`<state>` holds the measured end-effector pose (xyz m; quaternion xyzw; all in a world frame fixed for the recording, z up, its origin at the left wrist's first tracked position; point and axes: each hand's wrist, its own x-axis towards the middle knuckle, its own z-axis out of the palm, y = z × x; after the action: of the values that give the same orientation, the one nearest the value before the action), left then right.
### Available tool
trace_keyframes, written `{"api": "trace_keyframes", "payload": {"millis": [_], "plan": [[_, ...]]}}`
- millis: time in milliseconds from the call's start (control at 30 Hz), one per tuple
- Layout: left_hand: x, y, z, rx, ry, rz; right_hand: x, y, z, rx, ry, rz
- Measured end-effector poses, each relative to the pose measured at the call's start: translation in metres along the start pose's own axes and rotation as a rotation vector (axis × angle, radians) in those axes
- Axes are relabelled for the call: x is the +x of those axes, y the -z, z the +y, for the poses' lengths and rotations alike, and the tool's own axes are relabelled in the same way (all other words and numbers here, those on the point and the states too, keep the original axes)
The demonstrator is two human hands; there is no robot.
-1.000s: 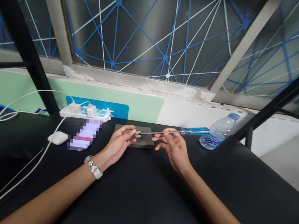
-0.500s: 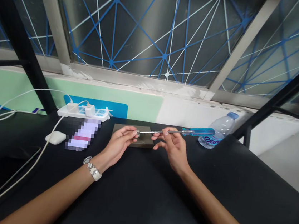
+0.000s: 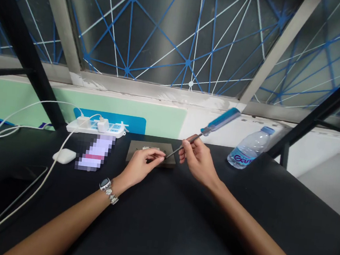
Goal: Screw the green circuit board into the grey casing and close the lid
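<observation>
A screwdriver (image 3: 219,122) with a clear blue handle slants up to the right, and my right hand (image 3: 198,159) is closed around its thin metal shaft. My left hand (image 3: 143,161) is above a flat grey-brown box (image 3: 168,165), its thumb and fingertips pinched together at the screwdriver's tip. What those fingertips hold is too small and covered to make out. Part of the box's top, with a pale label and small dark spots, shows behind the left fingers. A watch and a bracelet are on my left wrist.
A water bottle (image 3: 249,149) stands at the right. To the left are a blurred-out phone (image 3: 96,152), a white earbud case (image 3: 64,156) and a power strip (image 3: 113,128) with plugs. White cables (image 3: 42,174) run across the left side of the black table (image 3: 153,224).
The screwdriver has swung from nearly level to a steep slant, handle up. My left hand has turned palm-down and moved slightly right and lower over the box. My right hand still grips the shaft.
</observation>
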<state>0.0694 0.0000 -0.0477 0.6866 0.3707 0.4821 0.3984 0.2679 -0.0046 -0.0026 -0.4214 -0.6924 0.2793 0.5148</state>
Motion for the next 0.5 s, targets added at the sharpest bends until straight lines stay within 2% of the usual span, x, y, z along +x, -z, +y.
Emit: {"api": "trace_keyframes", "payload": {"millis": [100, 233, 500], "plan": [[0.0, 0.0, 0.002, 0.195, -0.087, -0.023, 0.011, -0.002, -0.008, -0.235, 0.053, -0.11], [0.001, 0.0, -0.001, 0.249, -0.132, -0.029, 0.021, -0.01, -0.015, -0.392, 0.16, -0.186], [0.001, 0.001, -0.007, 0.276, -0.125, -0.029, 0.024, -0.011, -0.008, -0.38, 0.149, -0.24]]}}
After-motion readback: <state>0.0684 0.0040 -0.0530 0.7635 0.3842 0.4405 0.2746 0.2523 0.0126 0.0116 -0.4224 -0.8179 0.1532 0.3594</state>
